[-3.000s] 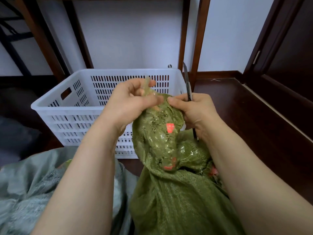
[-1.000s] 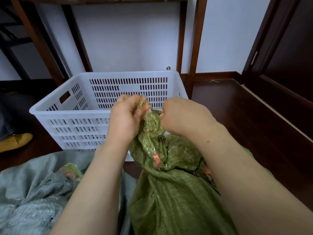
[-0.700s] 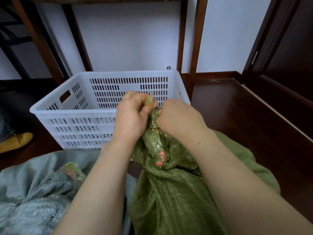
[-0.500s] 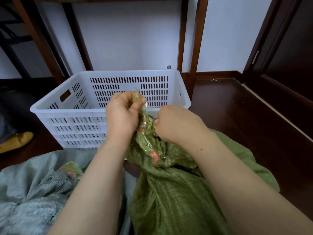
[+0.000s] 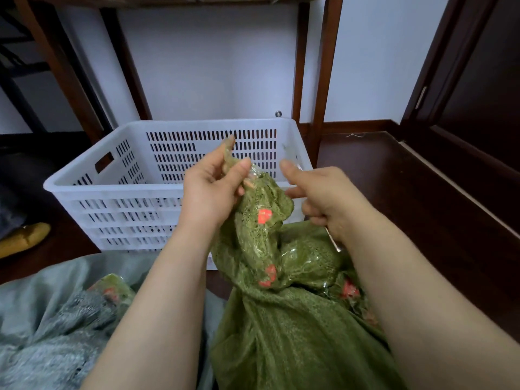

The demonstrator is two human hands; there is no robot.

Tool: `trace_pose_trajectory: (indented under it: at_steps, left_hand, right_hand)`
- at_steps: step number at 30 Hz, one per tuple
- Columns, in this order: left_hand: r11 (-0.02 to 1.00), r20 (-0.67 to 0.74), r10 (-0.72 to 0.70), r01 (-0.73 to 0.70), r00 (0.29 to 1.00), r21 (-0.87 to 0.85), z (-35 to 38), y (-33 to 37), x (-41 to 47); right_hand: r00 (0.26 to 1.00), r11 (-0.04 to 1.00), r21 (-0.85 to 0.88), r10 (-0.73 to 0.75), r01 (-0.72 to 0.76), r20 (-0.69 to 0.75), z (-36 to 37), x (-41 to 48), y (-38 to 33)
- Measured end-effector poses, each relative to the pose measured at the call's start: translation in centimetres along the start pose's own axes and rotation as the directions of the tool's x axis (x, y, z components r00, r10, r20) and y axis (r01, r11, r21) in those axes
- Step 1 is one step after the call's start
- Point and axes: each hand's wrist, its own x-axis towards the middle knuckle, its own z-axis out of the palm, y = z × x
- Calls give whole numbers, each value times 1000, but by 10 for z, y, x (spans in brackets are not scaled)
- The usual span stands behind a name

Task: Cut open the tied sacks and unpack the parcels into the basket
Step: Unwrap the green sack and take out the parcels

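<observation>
Lying nearest, a green sack [image 5: 295, 342] is spreading between the two bare forearms, with a grey sack [image 5: 42, 333] bunching up just beside it on the left. The green sack's crumpled top is rising toward the hands, glossy with clear wrap and showing red patches; whether these are tape or parcels cannot be told. The left hand [image 5: 211, 192] is pinching the twisted tip of that top between thumb and curled fingers, holding it up in front of the basket. The right hand [image 5: 329, 198] is hovering close beside the sack top, its thumb sticking out leftward and its other fingers curling round a thin metal tool [image 5: 333, 242], whose end is poking out below the palm. Beyond the hands a white slotted basket [image 5: 112, 187] is sitting on the dark wooden floor [image 5: 408, 198]. A yellow object [image 5: 25, 239] is lying left of it. Wooden legs [image 5: 320, 80] are standing before the white wall [image 5: 211, 66].
</observation>
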Motion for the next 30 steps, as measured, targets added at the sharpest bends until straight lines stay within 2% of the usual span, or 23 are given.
trace_pose_trajectory:
  at_steps: [2,4,8,11,13,19,21,26,28,30]
  left_hand:
    - [997,37,-46,48,998,-54,2,3,-2]
    - [994,102,-84,90,991,-54,-1,8,-4]
    - [992,226,-121,108,967,67,-6,15,-7]
    - [973,217,-118,68,969,222,-5,12,-5]
    - [969,232,-125,67,965,239,-3,12,-5]
    - [956,244,-168,97,955,278,2,18,-7]
    - [945,233,-199,123,952,304,0,17,-7]
    - [968,264,-223,181,938,176,-6,14,-9]
    - [968,216,-197,155,956,199,-6,10,-8]
    - [961,167,-178,135,970,240,-6,7,-8]
  right_hand:
    - [1000,1000,6,1,-1,18,7,1,7]
    - [999,1000,8,-29,29,-28,8,5,10]
    - [982,989,72,-117,129,-147,6,12,8]
    - [965,980,48,-179,192,-193,8,12,7]
    - [950,971,36,-223,236,-221,9,11,7]
    - [867,916,-188,-397,354,-302,8,12,15]
    - [891,929,-158,-365,333,-271,8,12,18]
    - [964,968,56,-238,246,-118,1,6,4]
    - [970,973,2,-232,232,-71,-5,4,-4]
    - [949,933,-222,-307,284,-75,-10,0,-15]
